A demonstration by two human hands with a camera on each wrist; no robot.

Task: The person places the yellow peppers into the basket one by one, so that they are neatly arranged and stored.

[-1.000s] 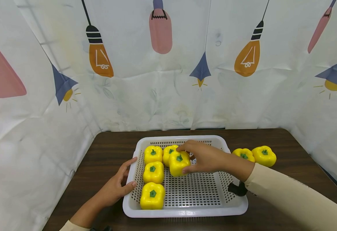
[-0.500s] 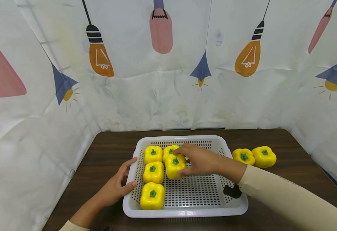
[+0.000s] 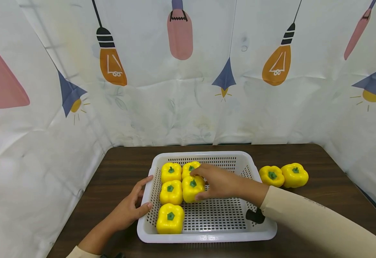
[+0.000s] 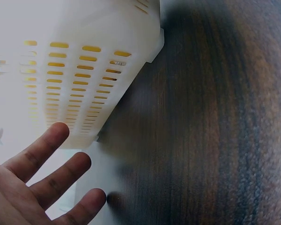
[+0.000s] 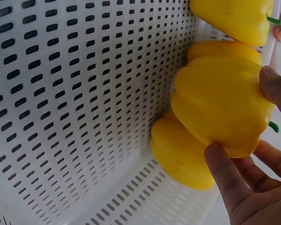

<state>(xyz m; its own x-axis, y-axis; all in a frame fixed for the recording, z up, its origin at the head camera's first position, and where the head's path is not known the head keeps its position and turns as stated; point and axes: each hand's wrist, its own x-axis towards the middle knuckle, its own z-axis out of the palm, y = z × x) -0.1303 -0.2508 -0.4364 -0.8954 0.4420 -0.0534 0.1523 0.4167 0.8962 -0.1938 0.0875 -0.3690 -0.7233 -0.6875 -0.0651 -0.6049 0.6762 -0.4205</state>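
In the head view, my right hand [image 3: 218, 182] grips a yellow bell pepper [image 3: 192, 189] with a green stem, thumb on the near side and fingers on the far side. This pepper [image 5: 220, 103] sits low in the white perforated basket [image 3: 207, 237], right beside the middle pepper [image 3: 170, 193] of the left column. Behind it, partly covered by my fingers, is another pepper [image 3: 189, 167]. My left hand [image 3: 128, 208] has its fingers spread at the basket's left rim; the left wrist view shows these fingers [image 4: 61, 180] extended beside the slotted wall [image 4: 79, 79].
Two more yellow peppers [image 3: 294, 175] lie on the dark wooden table [image 3: 323, 208], right of the basket. The left column also has a back pepper [image 3: 170, 172] and a front pepper [image 3: 170, 223]. A patterned white curtain [image 3: 175, 107] hangs behind and at both sides.
My right hand has moved left, nearer and lower with its pepper, bringing it against the left column. My left hand has stayed at the rim.
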